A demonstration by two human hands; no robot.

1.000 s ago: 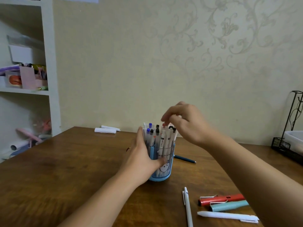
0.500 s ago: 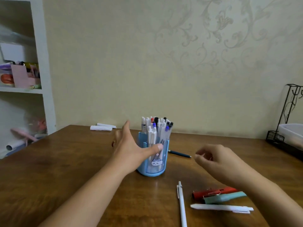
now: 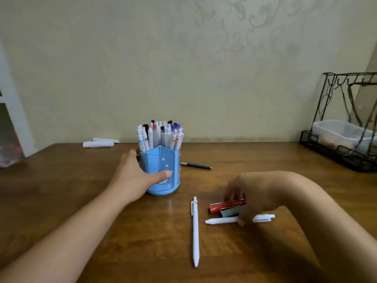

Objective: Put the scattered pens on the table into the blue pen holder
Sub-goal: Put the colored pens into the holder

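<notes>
- The wooden table point(image 3: 61, 201) carried everything; the blue pen holder point(image 3: 161, 170) stood upright near its middle, toward the far edge, already crowded with pens.
- The left hand point(image 3: 132, 178) braced the holder, fingers spread round its left wall and the thumb across its front. Keeping that brace would likely stop the holder tipping at the next drop.
- The right hand point(image 3: 251, 193) was down over a cluster of three pens toward the near-right edge, fingers curled at the red pen point(image 3: 224, 206); whether they had clamped it I could not tell.
- The teal pen point(image 3: 230, 212) touched the red one, and a white pen point(image 3: 221, 221) lay just nearer, so pinching one barrel alone seemed wise.
- A long white pen point(image 3: 195, 231) lay apart, pointing at the near edge.
- A dark blue pen point(image 3: 196, 166) lay just beside the holder, on the right.
- With the holder so full, each pen probably needed feeding tip-first into a gap.
</notes>
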